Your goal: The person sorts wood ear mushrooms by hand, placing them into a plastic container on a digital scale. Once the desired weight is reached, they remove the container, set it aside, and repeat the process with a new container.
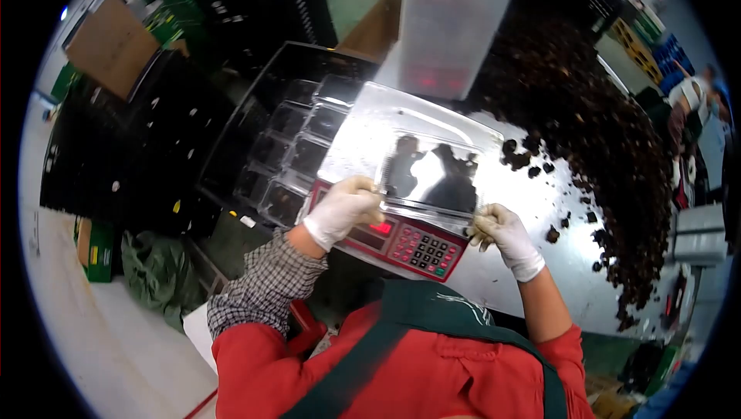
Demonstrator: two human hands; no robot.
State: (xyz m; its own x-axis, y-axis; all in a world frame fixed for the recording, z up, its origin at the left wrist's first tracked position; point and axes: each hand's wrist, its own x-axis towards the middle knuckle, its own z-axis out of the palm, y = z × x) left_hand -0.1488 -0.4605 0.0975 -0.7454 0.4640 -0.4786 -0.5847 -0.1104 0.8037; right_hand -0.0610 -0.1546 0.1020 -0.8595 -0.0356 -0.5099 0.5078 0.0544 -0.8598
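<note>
A clear plastic container with a reflective top and dark contents rests on the steel pan of a red digital scale. My left hand, in a white glove, has its fingers closed on the container's near left corner. At the near right corner, my gloved right hand pinches the rim. The scale's keypad and lit red display face me, just below the container. Glare hides part of what lies inside.
A large pile of dark brown, crumpled pieces covers the metal table's right side, with loose bits near the scale. Several clear containers sit in a black crate at left. A tall translucent bin stands behind the scale. Another person is far right.
</note>
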